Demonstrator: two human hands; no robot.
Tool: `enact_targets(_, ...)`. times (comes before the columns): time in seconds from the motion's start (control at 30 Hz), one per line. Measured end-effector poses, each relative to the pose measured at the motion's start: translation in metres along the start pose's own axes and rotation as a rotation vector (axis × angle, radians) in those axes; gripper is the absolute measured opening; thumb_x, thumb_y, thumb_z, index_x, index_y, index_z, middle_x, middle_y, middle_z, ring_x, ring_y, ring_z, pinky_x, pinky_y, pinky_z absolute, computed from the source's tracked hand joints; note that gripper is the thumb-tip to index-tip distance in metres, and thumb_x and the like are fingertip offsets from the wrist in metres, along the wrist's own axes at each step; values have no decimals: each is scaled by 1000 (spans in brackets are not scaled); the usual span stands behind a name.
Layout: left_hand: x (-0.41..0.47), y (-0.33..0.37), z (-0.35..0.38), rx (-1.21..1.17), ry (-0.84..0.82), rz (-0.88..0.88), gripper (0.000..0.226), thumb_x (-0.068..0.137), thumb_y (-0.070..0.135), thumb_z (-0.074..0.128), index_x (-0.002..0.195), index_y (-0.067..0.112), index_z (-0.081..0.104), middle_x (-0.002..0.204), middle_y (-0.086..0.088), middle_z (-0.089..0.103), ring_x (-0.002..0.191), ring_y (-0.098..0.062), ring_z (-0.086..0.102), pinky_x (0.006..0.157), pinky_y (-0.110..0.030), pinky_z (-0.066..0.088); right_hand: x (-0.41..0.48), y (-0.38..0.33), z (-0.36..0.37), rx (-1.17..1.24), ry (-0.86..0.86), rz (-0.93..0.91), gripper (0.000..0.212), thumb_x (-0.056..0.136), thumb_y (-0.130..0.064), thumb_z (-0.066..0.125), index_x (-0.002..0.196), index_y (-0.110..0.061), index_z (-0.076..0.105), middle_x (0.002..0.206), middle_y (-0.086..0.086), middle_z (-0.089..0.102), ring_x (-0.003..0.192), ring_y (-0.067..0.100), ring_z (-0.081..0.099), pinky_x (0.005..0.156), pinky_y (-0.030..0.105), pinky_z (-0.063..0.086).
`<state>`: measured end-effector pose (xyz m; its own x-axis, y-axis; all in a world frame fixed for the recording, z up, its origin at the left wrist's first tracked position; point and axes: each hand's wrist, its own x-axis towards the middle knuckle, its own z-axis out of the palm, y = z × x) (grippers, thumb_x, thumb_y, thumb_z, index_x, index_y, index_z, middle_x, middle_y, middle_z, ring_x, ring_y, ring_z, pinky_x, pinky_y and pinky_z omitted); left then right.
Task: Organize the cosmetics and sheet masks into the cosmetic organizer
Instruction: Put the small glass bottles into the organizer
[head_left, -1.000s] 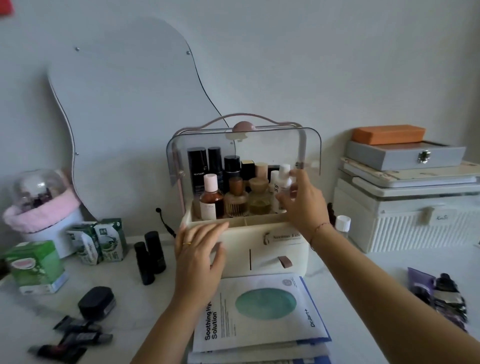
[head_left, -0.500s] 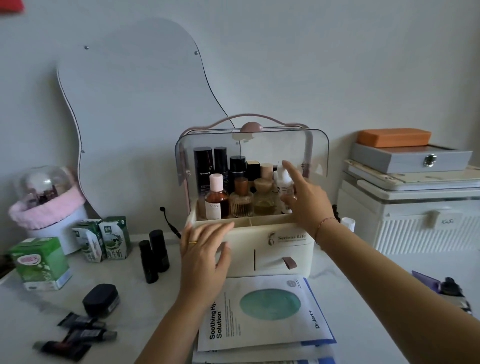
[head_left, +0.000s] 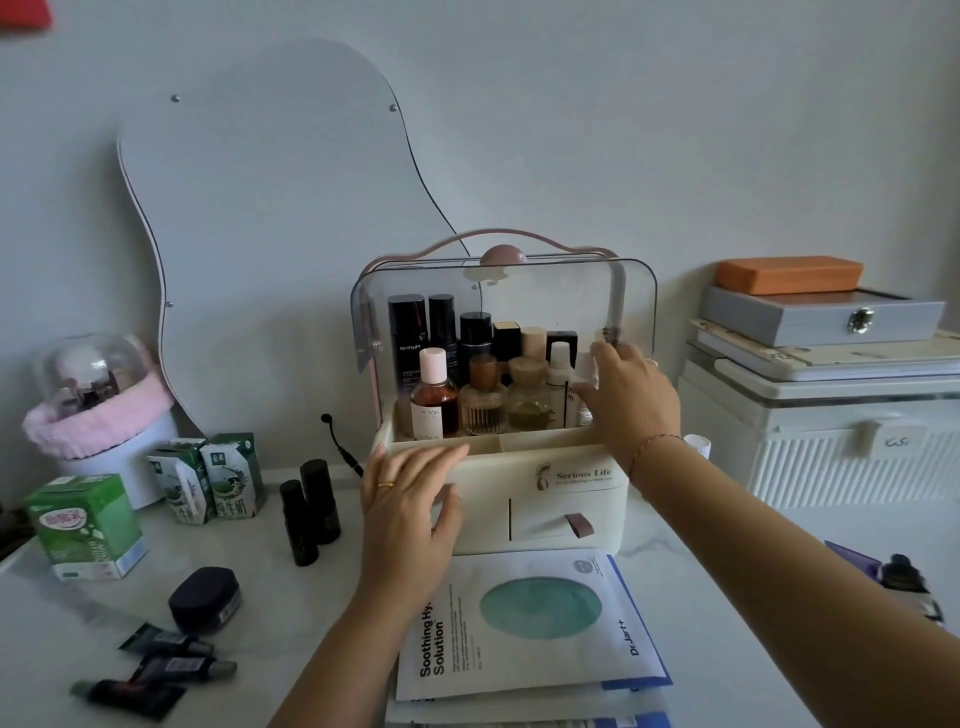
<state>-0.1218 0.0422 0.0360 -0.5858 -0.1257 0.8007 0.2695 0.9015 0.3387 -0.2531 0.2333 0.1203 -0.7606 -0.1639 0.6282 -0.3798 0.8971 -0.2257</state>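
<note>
The cream cosmetic organizer (head_left: 571, 483) stands mid-table with its clear lid (head_left: 519, 291) raised. Several bottles fill its top compartment. My left hand (head_left: 410, 499) rests flat against the organizer's front left corner, fingers straight. At the right end of that compartment, my right hand (head_left: 631, 400) holds a small white bottle (head_left: 584, 369) between thumb and fingers, next to the other bottles. A stack of sheet masks (head_left: 530, 623) lies in front of the organizer. Two black tubes (head_left: 309, 514) stand to its left.
A black compact (head_left: 205, 597) and small dark sample tubes (head_left: 166, 665) lie front left, green cartons (head_left: 208, 478) and a green box (head_left: 85, 525) behind them. A wavy mirror (head_left: 270, 208) leans on the wall. Stacked storage boxes (head_left: 831, 441) stand right; purple items (head_left: 904, 582) lie near them.
My right hand has shifted slightly within the right end of the compartment, still at the small white bottle. My left hand has stayed on the organizer's front. The view has drifted a little.
</note>
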Motion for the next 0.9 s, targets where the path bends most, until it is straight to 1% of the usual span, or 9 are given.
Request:
enact_targets(0.1,0,0,1,1,12,7,37,87,21,47,121,21,62,115,19,55,114,-4,43,108,-48,24,-1,7,1,8,-25,2,41,90,-36,55,125,-16,43,116,10,58,94,32,59,65,36,48)
enact_targets(0.2,0,1,1,-2,18,16,37,87,23,46,121,22,61,115,22,51,115,-4,42,109,-47,22,-8,11,4,52,-6,-67,55,89,-39,56,136,-28,31,115,7,60,86,31,62,58,34,49)
enact_targets(0.4,0,2,1,-1,16,11,36,88,20,48,121,22,61,117,16,58,116,-4,42,110,-44,21,-6,14,4,114,-10,-102,41,91,-36,53,129,-28,41,104,5,64,79,26,61,62,36,55)
enact_targets(0.47,0,1,0,2,5,-1,36,87,17,52,122,22,61,120,12,61,117,-4,42,111,-45,22,-4,14,3,119,-21,-99,40,91,-36,52,130,-28,42,105,6,63,80,25,62,65,38,56)
enact_targets(0.57,-1,3,-1,6,-23,-15,38,89,17,53,125,25,58,123,13,59,120,-4,42,113,-44,19,-10,13,3,144,-43,-94,48,93,-37,50,137,-27,36,116,8,61,86,26,63,68,37,56)
enact_targets(0.67,0,3,-5,12,-51,-11,39,90,19,54,128,24,56,127,12,58,122,-3,38,113,-47,20,-30,7,4,224,-36,-46,59,91,-39,52,143,-24,29,121,12,57,94,28,60,76,40,53)
enact_targets(0.77,1,2,-11,19,-101,9,41,91,22,54,132,21,53,133,8,55,128,-7,35,112,-49,22,-61,-7,3,263,103,-56,53,87,-38,53,135,-19,41,113,12,55,97,28,53,86,44,45)
enact_targets(0.83,-5,0,-18,-4,-95,7,43,92,24,54,134,19,51,137,6,52,133,-10,34,113,-46,23,-83,-18,5,299,77,-130,46,86,-38,53,127,-19,50,116,8,55,106,28,51,94,46,38)
enact_targets(0.9,-18,-5,-29,-4,-36,-21,42,91,28,54,132,17,53,136,6,52,132,-10,36,113,-38,26,-99,-25,9,287,48,-216,39,86,-37,57,121,-19,57,120,4,57,115,26,50,105,46,28)
